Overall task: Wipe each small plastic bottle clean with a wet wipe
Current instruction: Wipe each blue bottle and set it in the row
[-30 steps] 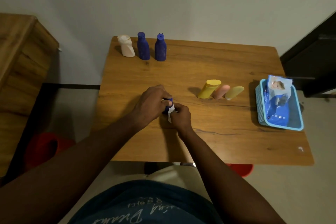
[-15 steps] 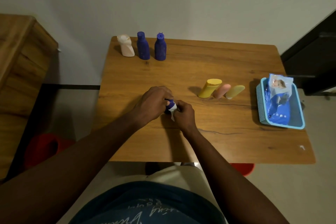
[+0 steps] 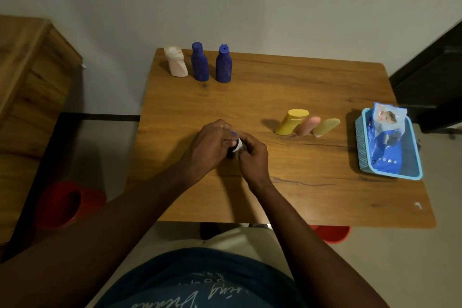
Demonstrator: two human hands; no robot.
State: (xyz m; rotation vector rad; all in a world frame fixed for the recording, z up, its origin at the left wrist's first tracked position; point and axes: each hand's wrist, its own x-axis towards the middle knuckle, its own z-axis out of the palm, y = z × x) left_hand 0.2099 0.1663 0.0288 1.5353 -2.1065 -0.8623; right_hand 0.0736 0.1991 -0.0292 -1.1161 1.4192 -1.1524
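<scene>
The left hand (image 3: 208,146) is curled tight around a small dark blue plastic bottle (image 3: 233,133), of which only a sliver of blue shows between the fingers, and the right hand (image 3: 253,155) pinches a crumpled white wet wipe (image 3: 238,145) against that bottle, so both hands are closed on what they hold. The two hands meet over the middle of the brown wooden table (image 3: 300,182), toward its near edge; whether the bottle touches the tabletop cannot be told. At the far left corner of the table stand a cream plastic bottle (image 3: 175,62) and two dark blue plastic bottles (image 3: 199,62) (image 3: 223,64), upright in a row, close together. To the right of the hands a yellow plastic bottle (image 3: 291,122), a pink plastic bottle (image 3: 307,125) and an olive-yellow plastic bottle (image 3: 325,127) sit side by side. Near the right edge, a light blue plastic basket (image 3: 362,147) holds a blue wet-wipe packet (image 3: 386,145).
</scene>
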